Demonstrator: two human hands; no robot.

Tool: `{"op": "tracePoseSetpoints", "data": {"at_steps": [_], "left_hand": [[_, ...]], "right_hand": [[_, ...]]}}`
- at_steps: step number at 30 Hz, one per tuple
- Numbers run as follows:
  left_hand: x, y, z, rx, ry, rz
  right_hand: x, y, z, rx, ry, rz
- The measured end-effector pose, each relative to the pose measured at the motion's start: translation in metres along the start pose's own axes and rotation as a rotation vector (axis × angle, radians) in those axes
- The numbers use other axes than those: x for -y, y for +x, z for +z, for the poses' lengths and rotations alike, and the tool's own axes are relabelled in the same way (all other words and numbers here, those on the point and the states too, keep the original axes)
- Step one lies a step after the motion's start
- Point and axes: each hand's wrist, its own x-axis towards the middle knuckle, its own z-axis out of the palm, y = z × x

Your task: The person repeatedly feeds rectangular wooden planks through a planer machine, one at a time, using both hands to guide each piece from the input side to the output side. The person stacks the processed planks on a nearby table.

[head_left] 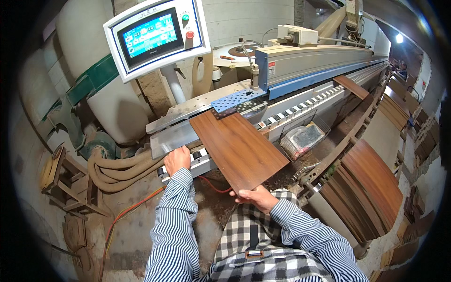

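Observation:
A dark brown wood-grain board [235, 155] lies across the machine's infeed, its far end at the perforated blue plate [232, 100]. My right hand [256, 197] grips the board's near end from below, thumb on top. My left hand [178, 160] rests left of the board with curled fingers on the edge of the roller rail [199, 157], beside a pale metal plate [169, 138]; whether the fingers grip it is hard to tell.
The long machine [310, 66] runs rightward, carrying another board [352, 88]. A control screen [150, 33] stands left. Board stacks [366, 183] sit on a roller frame at right; a wire basket [305, 141] is below. Hoses [108, 176] and a wooden stool [66, 183] are left. Someone [402, 70] is far back.

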Motion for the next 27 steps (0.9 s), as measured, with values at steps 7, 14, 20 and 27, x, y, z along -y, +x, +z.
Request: {"op": "tracePoseSetpoints", "data": {"at_steps": [7,14,20,27], "left_hand": [[0.002,0.001,0.003,-0.007,-0.015,0.011],[0.000,0.001,0.003,-0.009,-0.006,0.015],[0.003,0.003,0.001,0.055,-0.016,-0.023],[0.003,0.002,0.004,0.005,-0.003,0.020]], "right_hand": [[-0.006,0.026,0.009,0.099,-0.170,-0.051],[-0.016,0.021,-0.005,-0.011,-0.224,-0.203],[-0.010,0.015,-0.028,-0.152,-0.192,-0.236],[0.005,0.003,-0.050,-0.260,-0.225,-0.240]]}}
